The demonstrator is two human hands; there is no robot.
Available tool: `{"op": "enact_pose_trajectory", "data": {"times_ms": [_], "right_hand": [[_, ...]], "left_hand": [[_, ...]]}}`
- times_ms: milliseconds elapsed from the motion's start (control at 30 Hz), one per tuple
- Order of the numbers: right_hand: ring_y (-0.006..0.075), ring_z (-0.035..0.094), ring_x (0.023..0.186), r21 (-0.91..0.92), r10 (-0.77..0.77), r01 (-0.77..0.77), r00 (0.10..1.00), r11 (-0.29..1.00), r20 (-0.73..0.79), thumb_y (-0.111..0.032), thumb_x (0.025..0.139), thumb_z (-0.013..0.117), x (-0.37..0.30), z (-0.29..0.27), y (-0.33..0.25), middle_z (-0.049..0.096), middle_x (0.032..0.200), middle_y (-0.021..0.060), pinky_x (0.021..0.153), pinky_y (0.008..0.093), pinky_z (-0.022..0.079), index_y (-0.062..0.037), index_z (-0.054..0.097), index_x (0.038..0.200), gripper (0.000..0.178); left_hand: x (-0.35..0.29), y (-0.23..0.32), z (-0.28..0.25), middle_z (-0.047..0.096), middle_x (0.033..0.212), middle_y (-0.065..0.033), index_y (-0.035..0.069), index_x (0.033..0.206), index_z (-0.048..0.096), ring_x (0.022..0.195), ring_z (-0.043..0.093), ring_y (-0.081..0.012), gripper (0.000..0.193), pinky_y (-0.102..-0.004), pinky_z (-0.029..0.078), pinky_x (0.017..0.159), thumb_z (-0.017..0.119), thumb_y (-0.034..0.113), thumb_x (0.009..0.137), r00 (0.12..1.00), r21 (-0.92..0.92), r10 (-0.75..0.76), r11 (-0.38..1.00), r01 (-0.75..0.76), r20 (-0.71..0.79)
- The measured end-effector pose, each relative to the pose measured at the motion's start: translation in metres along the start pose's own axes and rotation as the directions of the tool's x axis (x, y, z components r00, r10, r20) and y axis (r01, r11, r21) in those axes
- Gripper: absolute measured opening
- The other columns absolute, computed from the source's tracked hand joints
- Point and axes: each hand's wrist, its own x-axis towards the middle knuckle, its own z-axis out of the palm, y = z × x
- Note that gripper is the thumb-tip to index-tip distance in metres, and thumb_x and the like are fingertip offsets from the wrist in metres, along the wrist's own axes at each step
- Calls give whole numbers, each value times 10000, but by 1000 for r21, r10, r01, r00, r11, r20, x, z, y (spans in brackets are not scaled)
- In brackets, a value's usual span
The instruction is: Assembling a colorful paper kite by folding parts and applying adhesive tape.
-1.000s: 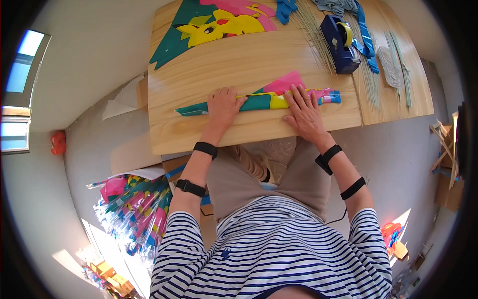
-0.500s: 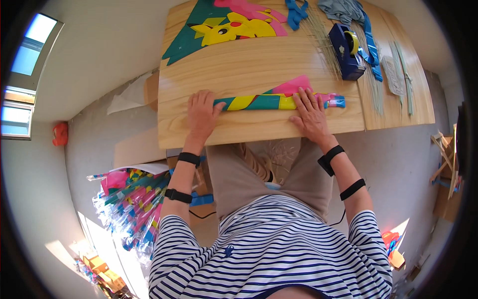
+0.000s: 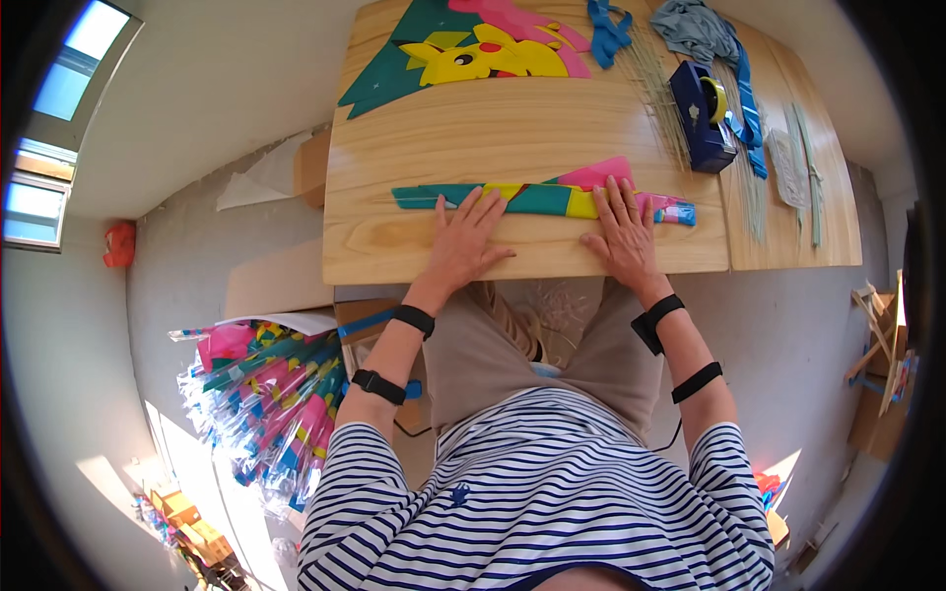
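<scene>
A rolled-up kite (image 3: pixel 541 200) in teal, yellow and pink lies lengthwise along the near part of the wooden table (image 3: pixel 443 138). From its far side a pink corner (image 3: pixel 598 173) sticks out loose. My left hand (image 3: pixel 467 239) rests on the left part of the roll, fingers stretched and palm down. Toward the other end, my right hand (image 3: pixel 624 234) presses flat with its fingers extended. The roll's blue and white tip (image 3: pixel 675 212) shows past that hand. Neither hand is closed around it; what lies under the palms is hidden.
Flat kite sheets with a yellow cartoon animal (image 3: pixel 483 61) lie at the far left. A blue tape dispenser (image 3: pixel 702 118) stands at right, among thin rods (image 3: pixel 658 94), blue ribbon (image 3: pixel 749 98) and grey cloth (image 3: pixel 693 28). Below the table's left side is a pile of wrapped rolled kites (image 3: pixel 271 394).
My left hand has moved right, from the roll's left end onto its upper side, uncovering the teal end. My right hand stays on the right part.
</scene>
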Motion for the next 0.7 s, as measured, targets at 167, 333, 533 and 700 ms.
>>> {"op": "enact_pose_trajectory", "data": {"times_ms": [167,333,533,700], "right_hand": [[330,209,1615,18,8,-9,1000,1000,20,-623,989,550,-1,3,1,269,1742,107,1276,629,93,-157,362,1655,835],[343,200,1616,65,-13,9,998,998,66,-628,964,585,-19,-1,-29,269,1739,125,1271,642,96,-126,373,1645,872],[350,191,1617,159,-29,21,999,987,44,-609,942,625,-33,-10,-67,266,1735,143,1271,653,91,-113,394,1631,880],[346,197,1616,148,-20,16,999,989,29,-613,937,627,-36,-6,-66,257,1740,140,1273,652,93,-111,395,1630,886]], "left_hand": [[1,-6,-1,421,1664,-13,158,1584,465,1583,290,-225,794,-699,87,1236,682,555,931,1000,-39,23,999,-24,-16],[-27,-4,-24,436,1653,-4,148,1584,465,1570,322,-214,804,-720,60,1227,722,509,913,990,-8,-81,997,82,116],[-80,-29,-29,438,1652,-14,150,1589,457,1566,334,-217,796,-745,38,1222,742,460,913,980,34,-198,980,197,21],[-83,-50,-36,422,1668,-36,124,1593,451,1572,325,-255,814,-703,43,1248,746,447,906,957,108,-281,951,288,-78]]}}
